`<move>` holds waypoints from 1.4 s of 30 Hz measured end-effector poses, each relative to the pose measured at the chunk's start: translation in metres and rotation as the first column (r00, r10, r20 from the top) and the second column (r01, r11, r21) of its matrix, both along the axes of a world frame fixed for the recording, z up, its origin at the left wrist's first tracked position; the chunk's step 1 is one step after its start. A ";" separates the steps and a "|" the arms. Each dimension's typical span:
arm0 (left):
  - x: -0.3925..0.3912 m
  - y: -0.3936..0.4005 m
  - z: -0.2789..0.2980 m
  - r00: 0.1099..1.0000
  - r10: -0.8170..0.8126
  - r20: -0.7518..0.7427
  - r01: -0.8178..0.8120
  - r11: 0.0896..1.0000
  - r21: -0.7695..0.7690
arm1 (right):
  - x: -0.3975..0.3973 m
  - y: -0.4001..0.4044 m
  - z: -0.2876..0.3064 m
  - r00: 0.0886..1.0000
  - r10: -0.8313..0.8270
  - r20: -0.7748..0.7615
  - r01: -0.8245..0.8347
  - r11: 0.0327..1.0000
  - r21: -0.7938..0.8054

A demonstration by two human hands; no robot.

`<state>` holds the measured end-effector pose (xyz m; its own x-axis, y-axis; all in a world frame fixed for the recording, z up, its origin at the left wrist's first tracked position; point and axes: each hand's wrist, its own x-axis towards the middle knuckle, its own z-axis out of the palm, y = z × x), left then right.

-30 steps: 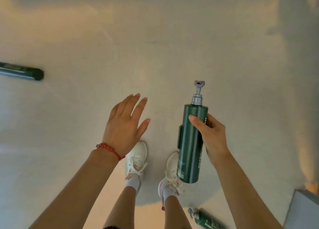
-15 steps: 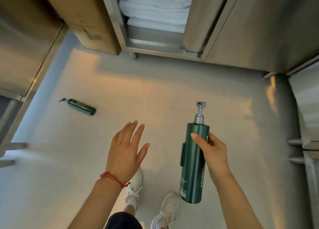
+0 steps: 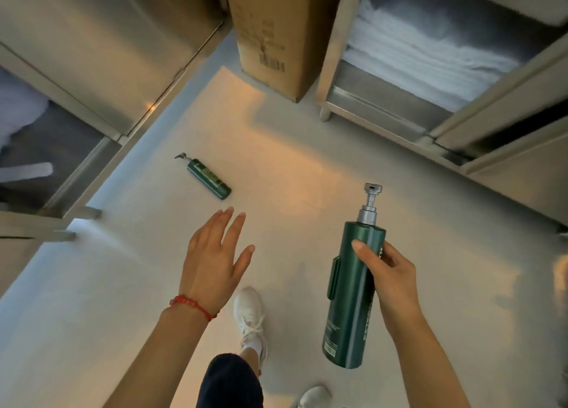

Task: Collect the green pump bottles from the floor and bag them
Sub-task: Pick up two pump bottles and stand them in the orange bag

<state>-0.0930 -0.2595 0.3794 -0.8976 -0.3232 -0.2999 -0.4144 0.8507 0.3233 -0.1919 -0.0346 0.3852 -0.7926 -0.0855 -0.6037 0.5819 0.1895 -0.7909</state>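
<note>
Landmark: the cardboard box (image 3: 270, 32), standing upright against the far wall between two steel cabinets.
Done so far: one green pump bottle (image 3: 353, 293) is off the floor and in the right hand (image 3: 388, 280), well in front of the box and to its right.
Left to do: a second green bottle (image 3: 209, 178) lies on its side on the floor (image 3: 307, 167), in front of the box and a little to its left, with its pump pointing away toward the left cabinet; no bag shows in this view, so I judge nothing is bagged yet.
Right hand: wrapped around the upper body of the held bottle, thumb across its front, pump end pointing toward the box.
Left hand (image 3: 215, 257): empty, fingers spread wide and palm down, in the air between the person and the lying bottle, touching nothing.
Bottles: tall smooth cylinders, dark green with a satin sheen, printed labels, grey pump heads; the held one has a raised strip down one side.
Floor: pale, smooth and matte, lit with warm patches.
Cabinets: brushed steel on short legs; the one right of the box holds folded white towels (image 3: 424, 53), soft and blurred.
Box: plain brown card with a printed barcode.
</note>
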 end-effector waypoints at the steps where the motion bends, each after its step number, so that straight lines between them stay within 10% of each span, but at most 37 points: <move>1: -0.007 -0.017 0.000 1.000 0.018 0.000 -0.018 1.000 0.001 | -0.010 -0.016 0.000 1.000 0.013 -0.005 -0.013 1.000 0.001; 20: -0.128 -0.202 -0.031 0.911 0.412 0.019 -0.412 0.910 0.033 | -0.213 -0.268 -0.026 0.881 0.472 -0.013 -0.472 0.881 0.012; 33: -0.156 -0.291 -0.245 0.846 0.534 -0.009 -0.530 0.841 0.108 | -0.243 -0.382 -0.226 0.767 0.637 0.078 -0.641 0.766 0.038; 42: -0.155 -0.331 -0.445 0.392 0.907 0.153 -0.887 0.329 0.323 | -0.254 -0.389 -0.383 0.750 0.656 0.083 -0.661 0.746 0.084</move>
